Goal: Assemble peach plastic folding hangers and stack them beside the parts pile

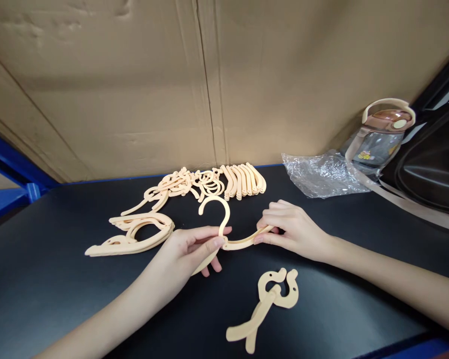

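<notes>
My left hand [189,252] pinches the base of a cream plastic hanger hook [220,214] where it joins a curved arm, with a second arm running under my fingers. My right hand [292,229] grips the outer end of the curved hanger arm [247,242] on the right. Both hands hold this one piece just above the black table [60,299]. Close to me lies a loose folded hanger piece [269,304].
A stack of assembled hangers [134,234] lies at the left. Piles of hooks [189,184] and curved arms [245,179] sit at the back. A crumpled plastic bag [318,174], a water bottle [381,137] with a strap and a black bag [434,169] are at the right. Cardboard [209,85] forms the back wall.
</notes>
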Demonstrator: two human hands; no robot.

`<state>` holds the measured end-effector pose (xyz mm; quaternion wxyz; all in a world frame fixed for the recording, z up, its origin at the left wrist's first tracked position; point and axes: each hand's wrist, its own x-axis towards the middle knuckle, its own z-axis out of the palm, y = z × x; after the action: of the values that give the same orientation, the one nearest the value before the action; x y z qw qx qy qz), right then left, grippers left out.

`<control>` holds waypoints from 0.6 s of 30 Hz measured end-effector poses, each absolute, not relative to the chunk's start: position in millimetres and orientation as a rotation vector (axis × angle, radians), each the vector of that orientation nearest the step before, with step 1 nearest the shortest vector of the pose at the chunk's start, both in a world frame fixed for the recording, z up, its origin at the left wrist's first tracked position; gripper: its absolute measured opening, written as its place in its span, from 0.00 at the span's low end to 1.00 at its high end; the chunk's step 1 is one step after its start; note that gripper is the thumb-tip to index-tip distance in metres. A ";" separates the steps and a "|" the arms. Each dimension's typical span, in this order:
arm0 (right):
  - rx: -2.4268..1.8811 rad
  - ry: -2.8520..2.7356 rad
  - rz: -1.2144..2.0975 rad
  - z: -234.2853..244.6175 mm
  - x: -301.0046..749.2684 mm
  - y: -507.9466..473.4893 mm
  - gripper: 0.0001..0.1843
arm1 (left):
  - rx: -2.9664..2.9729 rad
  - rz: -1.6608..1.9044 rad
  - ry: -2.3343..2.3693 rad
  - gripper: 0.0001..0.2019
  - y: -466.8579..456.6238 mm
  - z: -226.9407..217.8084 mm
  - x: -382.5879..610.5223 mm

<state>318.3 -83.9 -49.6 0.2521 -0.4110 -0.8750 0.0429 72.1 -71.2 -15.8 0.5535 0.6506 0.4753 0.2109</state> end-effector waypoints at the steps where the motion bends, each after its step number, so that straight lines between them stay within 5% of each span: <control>1: -1.122 -2.379 0.107 -49.8 318.3 -83.8 0.17 | 1.513 0.486 1.129 0.23 -70.8 -15.7 71.5; 18: -1.140 -2.371 -0.072 -49.8 312.8 -90.5 0.18 | 1.228 0.282 1.044 0.12 -60.0 -11.9 61.7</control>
<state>312.8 -90.5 -49.8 0.2521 -0.4192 -0.8718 -0.0264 61.7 -60.0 -11.9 0.6836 0.5478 0.4657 0.1258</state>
